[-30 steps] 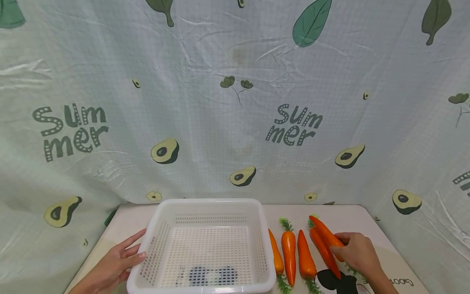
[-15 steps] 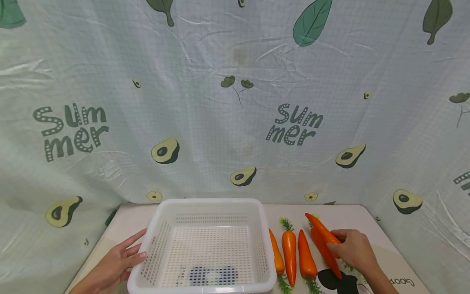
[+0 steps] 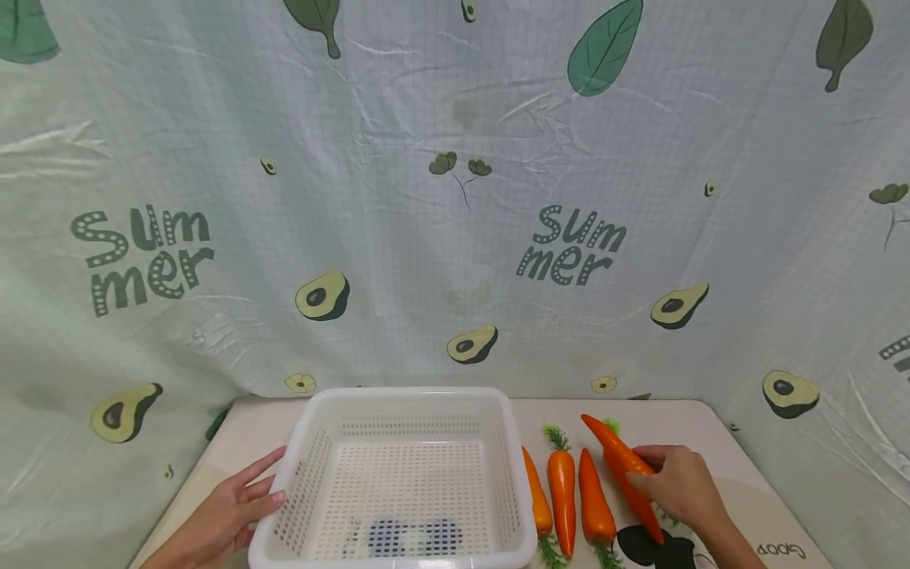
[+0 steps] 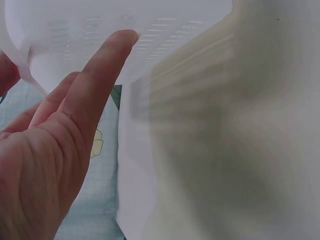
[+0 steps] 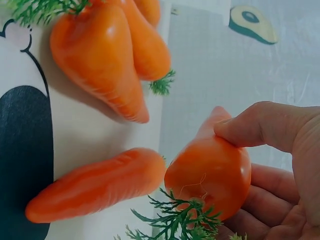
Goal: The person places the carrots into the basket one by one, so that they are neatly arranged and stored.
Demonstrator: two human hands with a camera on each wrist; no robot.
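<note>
Lifted a little higher than a second ago, orange plastic carrot (image 3: 617, 452) in right hand (image 3: 681, 486) – fingers curled round it, above tabletop (image 3: 675, 419), left hand (image 3: 223, 518) flat-fingered against white perforated plastic basket (image 3: 398, 474) – beside three carrots (image 3: 569, 498).

The right hand (image 3: 678, 484) has lifted its held carrot (image 3: 613, 447) a little higher and leftward, tip now nearer the white basket (image 3: 401, 474) than a second ago.

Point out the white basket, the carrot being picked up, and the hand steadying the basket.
white basket (image 3: 508, 442), head view, on its right wall.
lifted carrot (image 3: 610, 444), head view, on its orange body near the tip.
left hand (image 3: 227, 514), head view, on its back beside the basket.
</note>
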